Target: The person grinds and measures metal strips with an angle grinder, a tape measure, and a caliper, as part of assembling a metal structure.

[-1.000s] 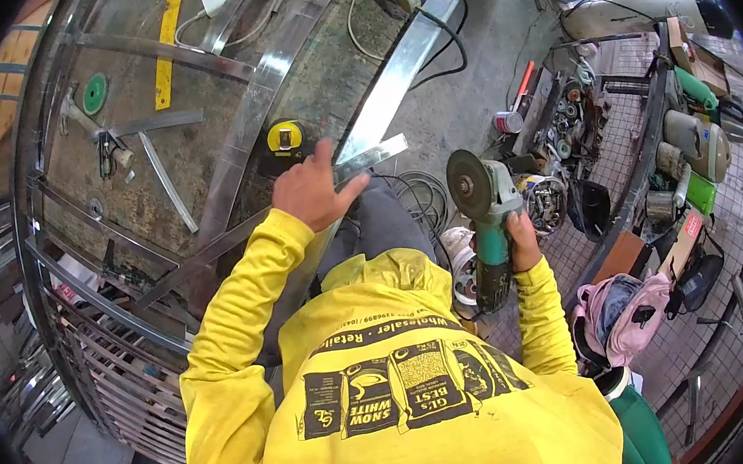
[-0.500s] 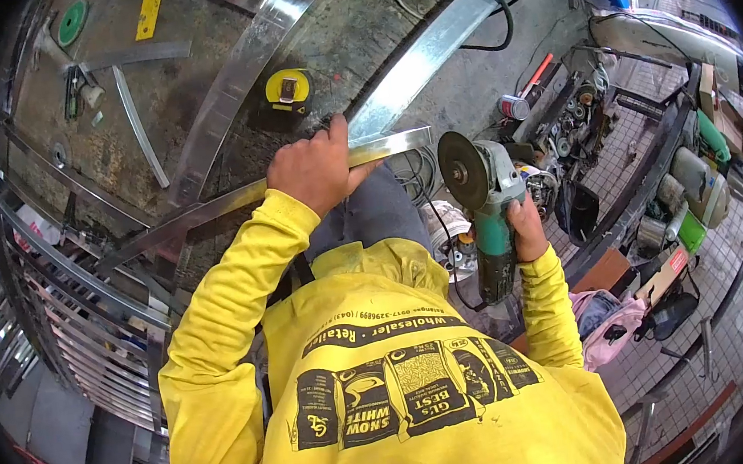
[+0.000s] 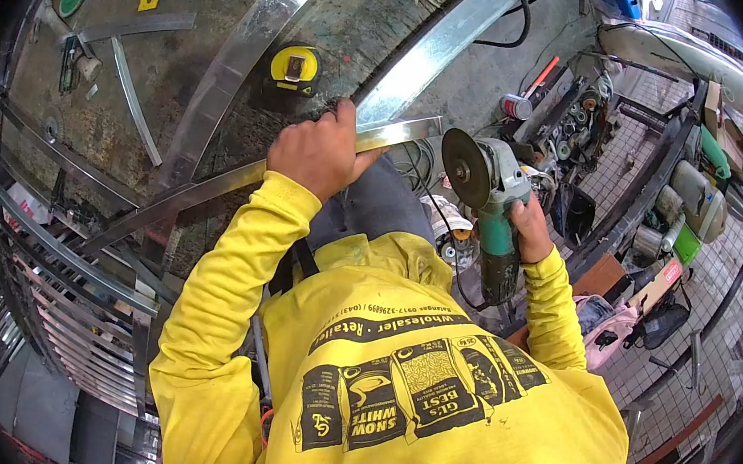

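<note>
My left hand [image 3: 315, 155] is closed round a shiny metal bar [image 3: 215, 184] near its right end. That bar slopes down to the left across other metal pieces. In my right hand [image 3: 530, 227] is an angle grinder [image 3: 497, 220] with a teal body, held upright at my right side. Its dark disc [image 3: 467, 169] faces left, a short gap from the bar's end. Most of my right fingers are hidden behind the grinder's body. A yellow tape measure [image 3: 294, 69] lies on the worktop just beyond my left hand.
A wide metal channel [image 3: 435, 51] runs toward the upper right, and another long bar [image 3: 235, 66] crosses the worktop [image 3: 186, 75]. A black cable [image 3: 522, 16] loops at the top. Tools and parts crowd a rack [image 3: 573, 136] on the right. Metal railings [image 3: 67, 324] stand at left.
The view has shifted slightly, so the worktop items sit higher and a little left. Both hands keep their holds; the grinder and bar end appear slightly farther right.
</note>
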